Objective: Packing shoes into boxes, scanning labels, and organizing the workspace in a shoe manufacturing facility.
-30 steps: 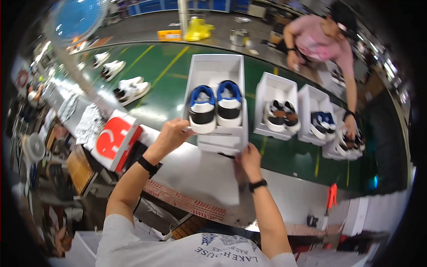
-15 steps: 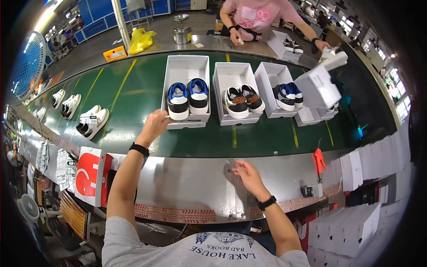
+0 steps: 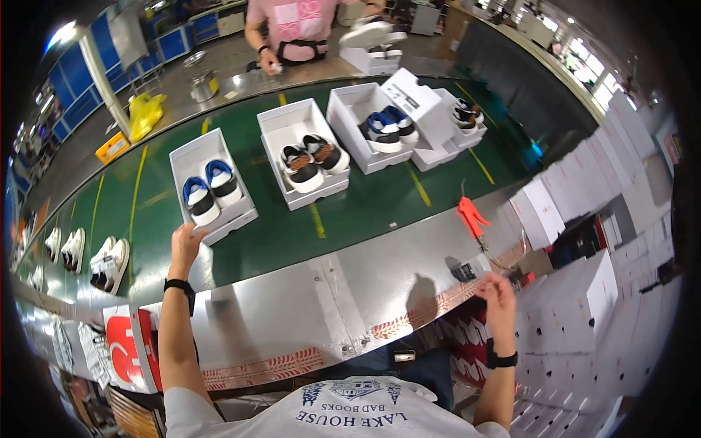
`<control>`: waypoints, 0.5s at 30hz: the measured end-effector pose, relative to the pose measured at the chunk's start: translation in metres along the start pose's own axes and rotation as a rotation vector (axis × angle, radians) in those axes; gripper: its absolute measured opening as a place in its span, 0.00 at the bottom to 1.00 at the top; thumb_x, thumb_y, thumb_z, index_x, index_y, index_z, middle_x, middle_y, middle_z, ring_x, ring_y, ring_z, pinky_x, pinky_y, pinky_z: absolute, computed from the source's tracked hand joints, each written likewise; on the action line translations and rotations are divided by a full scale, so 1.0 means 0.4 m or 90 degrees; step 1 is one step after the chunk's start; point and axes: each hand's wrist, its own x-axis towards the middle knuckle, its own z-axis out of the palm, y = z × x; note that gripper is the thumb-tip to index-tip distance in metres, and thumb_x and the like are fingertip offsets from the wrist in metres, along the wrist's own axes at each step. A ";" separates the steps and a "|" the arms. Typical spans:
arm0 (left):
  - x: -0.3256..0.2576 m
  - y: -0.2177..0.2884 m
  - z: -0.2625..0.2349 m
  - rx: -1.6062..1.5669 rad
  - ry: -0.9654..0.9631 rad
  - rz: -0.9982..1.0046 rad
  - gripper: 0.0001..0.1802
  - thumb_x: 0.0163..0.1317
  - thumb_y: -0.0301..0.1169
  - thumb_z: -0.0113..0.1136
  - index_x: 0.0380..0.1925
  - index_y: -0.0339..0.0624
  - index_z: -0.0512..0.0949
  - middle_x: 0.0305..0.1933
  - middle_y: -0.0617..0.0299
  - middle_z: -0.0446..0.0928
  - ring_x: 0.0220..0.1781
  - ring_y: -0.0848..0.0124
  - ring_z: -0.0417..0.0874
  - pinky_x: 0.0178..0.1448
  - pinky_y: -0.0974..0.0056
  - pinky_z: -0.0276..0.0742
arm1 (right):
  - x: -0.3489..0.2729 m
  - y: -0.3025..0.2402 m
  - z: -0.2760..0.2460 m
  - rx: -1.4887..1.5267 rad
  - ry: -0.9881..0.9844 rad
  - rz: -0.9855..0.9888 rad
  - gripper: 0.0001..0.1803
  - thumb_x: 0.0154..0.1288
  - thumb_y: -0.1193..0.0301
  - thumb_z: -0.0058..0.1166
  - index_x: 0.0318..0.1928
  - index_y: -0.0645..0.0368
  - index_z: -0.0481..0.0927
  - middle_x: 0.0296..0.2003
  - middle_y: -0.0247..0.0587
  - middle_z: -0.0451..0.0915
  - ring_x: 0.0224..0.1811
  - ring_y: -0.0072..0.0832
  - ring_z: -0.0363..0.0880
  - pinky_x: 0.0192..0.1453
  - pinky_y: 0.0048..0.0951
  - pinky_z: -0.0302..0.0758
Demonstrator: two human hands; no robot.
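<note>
At the left, my left hand [image 3: 185,247] grips the near corner of an open white shoebox [image 3: 232,229]. Inside that box stands a pair of black and white sneakers [image 3: 207,201] with blue linings. Far to the right, my right hand [image 3: 499,293] hovers by the bench's front edge, loosely curled with fingers apart and nothing in it. Close to it lies a small grey and black device [image 3: 469,269]. Another open shoebox [image 3: 285,120] holds sneakers with brown patterned linings [image 3: 312,162]. Beyond it, a third shoebox [image 3: 350,102] contains blue-lined sneakers [image 3: 389,130].
A green conveyor belt [image 3: 274,244] carries the boxes, with a tilted white lid [image 3: 418,101] at the far right. Loose sneakers [image 3: 109,264] sit on its left. An orange air gun [image 3: 471,217] lies on the metal bench. White shoeboxes [image 3: 562,306] are stacked right. A co-worker [image 3: 296,29] stands opposite.
My view has swung to the right. My right hand has moved right, toward the small device. My left hand stays at the shoebox corner. The co-worker's white lid now rests against the boxes.
</note>
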 end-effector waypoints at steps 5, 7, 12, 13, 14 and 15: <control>-0.011 0.035 0.029 0.054 0.030 0.043 0.17 0.44 0.33 0.74 0.30 0.37 0.77 0.36 0.43 0.78 0.41 0.42 0.78 0.44 0.47 0.73 | 0.037 -0.041 -0.093 0.032 0.098 0.041 0.11 0.74 0.73 0.45 0.50 0.66 0.76 0.42 0.37 0.77 0.42 0.23 0.80 0.44 0.23 0.79; 0.001 0.056 0.031 0.021 -0.034 -0.028 0.20 0.41 0.31 0.75 0.34 0.38 0.78 0.41 0.43 0.78 0.47 0.42 0.77 0.49 0.46 0.73 | 0.077 -0.031 -0.078 0.033 0.102 0.054 0.11 0.74 0.72 0.46 0.49 0.66 0.77 0.42 0.37 0.78 0.42 0.23 0.80 0.44 0.23 0.79; 0.003 -0.022 0.056 0.071 -0.045 -0.112 0.20 0.39 0.29 0.76 0.33 0.35 0.78 0.39 0.42 0.79 0.43 0.42 0.79 0.46 0.47 0.75 | 0.313 -0.013 0.168 0.086 -0.155 0.073 0.13 0.72 0.70 0.48 0.52 0.64 0.77 0.42 0.37 0.79 0.42 0.24 0.81 0.41 0.26 0.80; 0.000 -0.030 0.052 0.077 -0.042 -0.128 0.20 0.39 0.28 0.76 0.33 0.34 0.78 0.38 0.41 0.79 0.42 0.42 0.80 0.45 0.47 0.76 | 0.388 -0.001 0.226 0.081 -0.196 0.075 0.15 0.72 0.69 0.48 0.53 0.63 0.76 0.44 0.38 0.79 0.42 0.25 0.80 0.41 0.26 0.80; -0.003 -0.049 0.050 0.083 -0.031 -0.135 0.20 0.39 0.27 0.76 0.34 0.34 0.79 0.37 0.41 0.79 0.41 0.41 0.80 0.44 0.47 0.76 | 0.473 0.019 0.285 0.116 -0.204 0.097 0.16 0.72 0.68 0.48 0.55 0.62 0.75 0.46 0.39 0.79 0.42 0.26 0.80 0.41 0.27 0.80; -0.009 -0.072 0.046 0.092 -0.019 -0.144 0.20 0.38 0.26 0.75 0.34 0.34 0.79 0.36 0.42 0.79 0.41 0.41 0.80 0.44 0.47 0.76 | 0.564 0.053 0.346 0.153 -0.214 0.118 0.18 0.72 0.68 0.48 0.58 0.61 0.74 0.48 0.39 0.78 0.41 0.26 0.80 0.40 0.27 0.79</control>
